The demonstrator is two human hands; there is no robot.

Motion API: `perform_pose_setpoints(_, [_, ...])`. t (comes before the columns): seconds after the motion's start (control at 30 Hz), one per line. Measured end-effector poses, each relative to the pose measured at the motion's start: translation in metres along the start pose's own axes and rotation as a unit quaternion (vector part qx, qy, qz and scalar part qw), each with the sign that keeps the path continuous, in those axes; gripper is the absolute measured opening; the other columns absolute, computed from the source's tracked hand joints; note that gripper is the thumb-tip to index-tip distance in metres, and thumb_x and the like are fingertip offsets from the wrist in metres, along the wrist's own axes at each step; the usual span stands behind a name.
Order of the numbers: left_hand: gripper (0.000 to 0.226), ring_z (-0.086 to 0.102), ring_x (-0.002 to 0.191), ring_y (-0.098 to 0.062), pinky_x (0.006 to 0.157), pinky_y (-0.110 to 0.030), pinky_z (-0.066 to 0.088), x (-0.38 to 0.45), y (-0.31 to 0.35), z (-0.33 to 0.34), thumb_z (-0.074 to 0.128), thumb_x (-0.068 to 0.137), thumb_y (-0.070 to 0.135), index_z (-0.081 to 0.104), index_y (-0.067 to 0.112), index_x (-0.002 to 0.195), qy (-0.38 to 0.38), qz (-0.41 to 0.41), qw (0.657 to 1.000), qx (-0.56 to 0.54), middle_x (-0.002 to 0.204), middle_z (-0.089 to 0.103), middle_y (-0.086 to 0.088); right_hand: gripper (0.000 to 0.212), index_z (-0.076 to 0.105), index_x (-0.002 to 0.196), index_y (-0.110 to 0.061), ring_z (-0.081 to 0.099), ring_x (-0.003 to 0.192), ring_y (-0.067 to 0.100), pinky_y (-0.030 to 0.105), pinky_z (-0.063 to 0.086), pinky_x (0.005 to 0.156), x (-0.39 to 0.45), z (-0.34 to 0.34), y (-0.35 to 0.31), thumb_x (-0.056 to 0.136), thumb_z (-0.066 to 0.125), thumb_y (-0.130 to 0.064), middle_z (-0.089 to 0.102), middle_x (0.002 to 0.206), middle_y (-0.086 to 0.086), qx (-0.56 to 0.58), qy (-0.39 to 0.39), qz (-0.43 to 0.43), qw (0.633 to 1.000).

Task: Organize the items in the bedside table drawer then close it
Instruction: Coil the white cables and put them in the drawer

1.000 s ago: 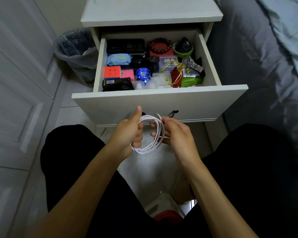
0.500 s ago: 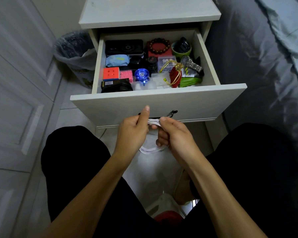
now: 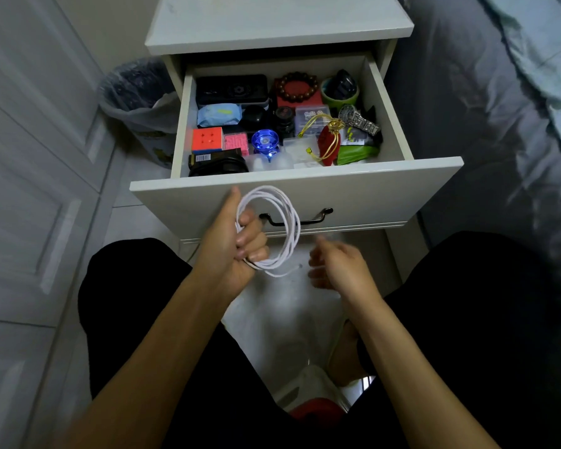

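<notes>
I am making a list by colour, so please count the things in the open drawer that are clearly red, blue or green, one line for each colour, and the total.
Red: 3, the cube, the box under the bead bracelet, the pouch
Blue: 2, the yo-yo, the packet
Green: 2, the cup, the bag
Total: 7

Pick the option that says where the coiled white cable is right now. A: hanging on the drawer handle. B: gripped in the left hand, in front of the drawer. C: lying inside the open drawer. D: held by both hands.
B: the left hand grips the white cable in front of the drawer; the right hand is off it.
</notes>
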State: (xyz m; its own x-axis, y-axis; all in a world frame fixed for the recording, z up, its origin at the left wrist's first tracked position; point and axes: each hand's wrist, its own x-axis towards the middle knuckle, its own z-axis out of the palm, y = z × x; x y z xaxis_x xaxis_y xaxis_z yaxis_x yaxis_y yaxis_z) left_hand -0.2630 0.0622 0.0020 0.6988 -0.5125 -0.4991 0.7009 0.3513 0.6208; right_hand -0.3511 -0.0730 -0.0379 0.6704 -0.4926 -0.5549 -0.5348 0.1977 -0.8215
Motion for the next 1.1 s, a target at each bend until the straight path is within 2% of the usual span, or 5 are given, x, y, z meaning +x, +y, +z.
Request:
perform_pose_setpoints(0.1, [0.057, 0.019, 0.027, -0.005, 0.031, -0.018, 0.017, 0.0, 0.001, -0.001, 0.038, 0.1, 0.054, 0.037, 0.02, 0.054, 0.01, -0.001, 0.999, -0.033, 0.035, 0.023, 0.006, 0.041, 0.063, 0.101, -0.003, 0.067, 0.073, 0.022, 0.032, 0.054, 0.066, -0.002, 0.005, 0.013, 0.097, 0.052, -0.041, 0.069, 0.09, 0.011, -0.037, -0.03, 0.076, 0.996])
perform_pose_setpoints(0.27, [0.055, 0.018, 0.028, -0.006, 0.033, -0.019, 0.017, 0.0, -0.008, 0.003, 0.039, 0.099, 0.055, 0.034, 0.02, 0.056, 0.028, 0.004, 0.999, -0.043, 0.036, 0.022, 0.006, 0.031, 0.066, 0.096, -0.006, 0.071, 0.082, 0.024, 0.032, 0.057, 0.074, -0.009, 0.017, 0.005, 0.102, 0.046, -0.028, 0.073, 0.093, 0.014, 0.213, -0.169, 0.125, 0.954])
perform_pose_setpoints(0.6, [0.049, 0.015, 0.041, -0.011, 0.037, -0.019, 0.02, 0.004, -0.021, 0.007, 0.046, 0.101, 0.043, 0.039, 0.021, 0.057, 0.189, 0.11, 0.967, 0.13, 0.051, 0.016, 0.003, 0.021, 0.072, 0.088, -0.012, 0.065, 0.067, 0.006, 0.022, 0.054, 0.064, -0.023, 0.016, 0.001, 0.098, 0.054, -0.012, 0.07, 0.07, -0.005, 0.162, -0.005, -0.124, 0.979])
perform_pose_setpoints(0.93, [0.045, 0.019, 0.04, -0.008, 0.04, -0.019, 0.016, 0.004, -0.027, 0.014, 0.046, 0.101, 0.043, 0.044, 0.019, 0.064, 0.205, 0.094, 0.96, 0.168, 0.047, 0.021, 0.007, 0.033, 0.069, 0.086, -0.021, 0.071, 0.075, 0.016, 0.046, 0.059, 0.079, -0.036, 0.039, -0.013, 0.103, 0.041, -0.02, 0.071, 0.091, 0.005, 0.14, 0.027, -0.134, 0.981])
perform_pose_setpoints(1.1, [0.046, 0.019, 0.038, -0.008, 0.037, -0.017, 0.018, 0.004, -0.027, 0.012, 0.044, 0.102, 0.044, 0.044, 0.019, 0.063, 0.216, 0.089, 0.961, 0.148, 0.047, 0.02, 0.007, 0.035, 0.066, 0.094, -0.025, 0.071, 0.078, 0.016, 0.028, 0.057, 0.072, -0.041, 0.044, -0.008, 0.105, 0.033, -0.029, 0.071, 0.091, 0.004, 0.093, -0.006, -0.163, 0.982])
